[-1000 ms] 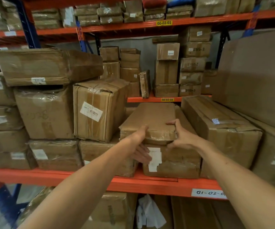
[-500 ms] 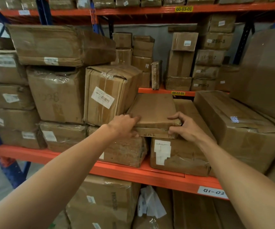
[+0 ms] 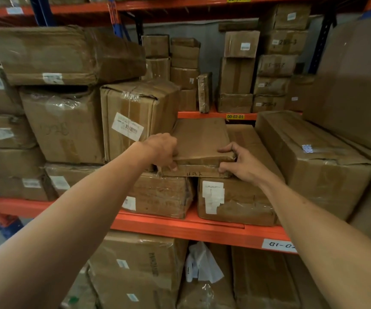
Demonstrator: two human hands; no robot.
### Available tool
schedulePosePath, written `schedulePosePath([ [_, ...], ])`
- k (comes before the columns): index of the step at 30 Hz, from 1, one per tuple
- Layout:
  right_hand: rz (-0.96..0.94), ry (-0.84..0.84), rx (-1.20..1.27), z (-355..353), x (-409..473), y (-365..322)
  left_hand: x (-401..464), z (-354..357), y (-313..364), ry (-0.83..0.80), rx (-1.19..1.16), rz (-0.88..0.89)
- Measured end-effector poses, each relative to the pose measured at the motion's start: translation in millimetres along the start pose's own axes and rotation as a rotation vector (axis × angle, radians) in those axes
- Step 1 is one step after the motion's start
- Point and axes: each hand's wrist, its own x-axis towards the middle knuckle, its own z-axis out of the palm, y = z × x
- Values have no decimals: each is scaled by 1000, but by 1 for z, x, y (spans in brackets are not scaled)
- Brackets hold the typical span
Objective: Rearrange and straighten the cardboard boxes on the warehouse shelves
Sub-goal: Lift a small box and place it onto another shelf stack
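Flat box (image 3: 200,139) lies dead ahead between both hands, long axis running away into the shelf, straddling two lower boxes (image 3: 235,197). Left hand (image 3: 161,150) grips its near-left corner, right hand (image 3: 239,162) pinches the near-right corner — about equally near. Creased, matte cardboard (taped, slightly sagging) — likely slides straight back.
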Motion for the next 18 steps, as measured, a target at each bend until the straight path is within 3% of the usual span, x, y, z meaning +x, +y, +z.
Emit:
schedulePosePath([
  [9,-28,-15,17,11,5,6,-4,-7,0,-50,-2,-66],
  [14,-31,-85,-178,-6,-9,-6,0,-10,9,-103,67,-104],
  [18,14,-39,-326,-35,-23,-22,13,-16,18,-185,190,-124],
])
